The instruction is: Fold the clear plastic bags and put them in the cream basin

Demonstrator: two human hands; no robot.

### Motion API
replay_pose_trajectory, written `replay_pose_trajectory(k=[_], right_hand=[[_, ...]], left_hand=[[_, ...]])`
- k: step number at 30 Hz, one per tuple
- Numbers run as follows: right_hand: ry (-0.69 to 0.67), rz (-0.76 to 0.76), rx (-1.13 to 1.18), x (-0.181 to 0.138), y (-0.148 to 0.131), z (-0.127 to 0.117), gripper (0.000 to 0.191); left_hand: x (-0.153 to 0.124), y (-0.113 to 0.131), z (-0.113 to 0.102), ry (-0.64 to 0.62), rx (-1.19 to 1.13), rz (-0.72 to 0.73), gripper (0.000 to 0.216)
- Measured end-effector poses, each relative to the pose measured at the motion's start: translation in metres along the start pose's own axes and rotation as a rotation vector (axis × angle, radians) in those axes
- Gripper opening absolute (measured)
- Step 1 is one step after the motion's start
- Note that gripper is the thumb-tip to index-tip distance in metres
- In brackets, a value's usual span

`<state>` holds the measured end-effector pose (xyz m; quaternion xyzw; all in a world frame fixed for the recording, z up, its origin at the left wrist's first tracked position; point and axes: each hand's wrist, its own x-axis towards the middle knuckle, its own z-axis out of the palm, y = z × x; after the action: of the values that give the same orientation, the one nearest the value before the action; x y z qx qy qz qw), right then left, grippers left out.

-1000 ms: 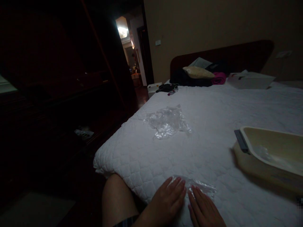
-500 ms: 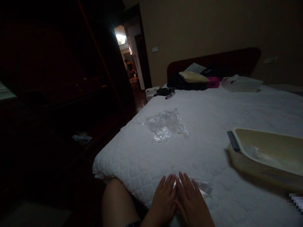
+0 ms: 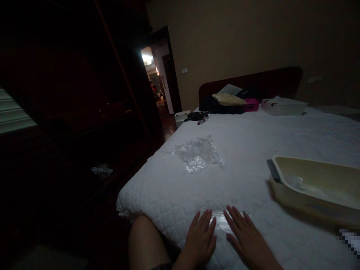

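Two hands lie palm-down at either end of a strip of clear plastic film (image 3: 221,222).
The left hand (image 3: 199,234) and right hand (image 3: 249,236) are apart, fingers extended and loosely spread rather than clamped; the film shows between them, flat on the white quilted bedding (image 3: 152,195) near its front edge. Beyond lies a crumpled clear plastic sheet (image 3: 198,154); to the right stands a cream bin (image 3: 298,202) with a grey handle (image 3: 273,171). Near the headboard (image 3: 281,77) are a yellowish cushion (image 3: 229,99) and a magenta roll (image 3: 251,106).

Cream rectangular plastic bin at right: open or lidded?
Open: no lid covers the cream plastic bin, and whitish translucent material shows inside.
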<state>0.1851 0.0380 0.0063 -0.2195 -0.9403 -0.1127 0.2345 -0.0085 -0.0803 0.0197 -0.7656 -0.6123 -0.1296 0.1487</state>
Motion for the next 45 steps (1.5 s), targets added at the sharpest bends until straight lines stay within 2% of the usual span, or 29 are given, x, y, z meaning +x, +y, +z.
replay_pose_trajectory(k=[3, 5, 7, 9, 11, 13, 17, 22, 25, 28, 30, 32, 35, 38, 42, 45], right_hand=[[0.082, 0.26, -0.02, -0.004, 0.003, 0.006, 0.055], [0.203, 0.441, -0.029, -0.003, 0.003, 0.006, 0.054], [0.319, 0.501, -0.026, -0.001, 0.0, 0.002, 0.055], [0.379, 0.36, -0.004, 0.0, -0.004, -0.002, 0.047], [0.365, 0.126, 0.027, 0.0, -0.009, -0.005, 0.033], [0.342, -0.001, 0.04, 0.001, -0.011, -0.008, 0.032], [0.364, 0.1, -0.032, 0.004, -0.01, -0.01, 0.038], [0.277, -0.042, 0.039, 0.006, -0.006, -0.009, 0.041], [0.218, 0.016, 0.138, 0.007, -0.006, -0.006, 0.036], [0.235, 0.052, 0.221, 0.007, -0.005, -0.006, 0.032], [0.243, 0.023, 0.256, 0.007, -0.003, -0.007, 0.031], [0.24, -0.016, 0.274, 0.007, -0.001, -0.008, 0.033], [0.243, -0.033, 0.296, 0.006, 0.001, -0.009, 0.036], [0.229, -0.031, 0.304, 0.006, 0.001, -0.008, 0.037], [0.205, -0.001, 0.316, 0.006, 0.001, -0.007, 0.037], [0.21, 0.064, 0.346, 0.006, 0.0, -0.009, 0.031]], left_hand=[[0.0, 0.0, 0.002, 0.015, -0.016, -0.014, 0.049], [0.0, 0.001, 0.004, 0.041, -0.017, -0.02, 0.052], [0.0, 0.003, 0.007, 0.084, -0.001, -0.036, 0.053], [0.0, 0.005, 0.008, 0.131, 0.025, -0.051, 0.05], [0.0, 0.01, 0.01, 0.151, 0.046, -0.076, 0.045], [0.0, 0.015, 0.011, 0.158, 0.057, -0.115, 0.044], [0.002, 0.028, 0.014, 0.181, 0.066, -0.188, 0.045], [0.009, 0.051, 0.008, 0.199, 0.077, -0.247, 0.045], [0.009, 0.057, 0.001, 0.198, 0.068, -0.256, 0.048], [0.004, 0.043, -0.006, 0.176, 0.042, -0.163, 0.038], [0.004, 0.024, -0.007, 0.241, 0.061, -0.047, 0.025], [0.008, 0.003, -0.007, 0.315, 0.052, 0.074, 0.022], [0.025, -0.02, -0.004, 0.229, 0.008, 0.193, 0.02], [0.043, -0.026, 0.002, 0.152, -0.071, 0.269, 0.02], [0.051, -0.022, 0.012, 0.232, -0.273, 0.258, 0.02], [0.048, -0.02, 0.015, 0.222, -0.494, 0.084, 0.021]])
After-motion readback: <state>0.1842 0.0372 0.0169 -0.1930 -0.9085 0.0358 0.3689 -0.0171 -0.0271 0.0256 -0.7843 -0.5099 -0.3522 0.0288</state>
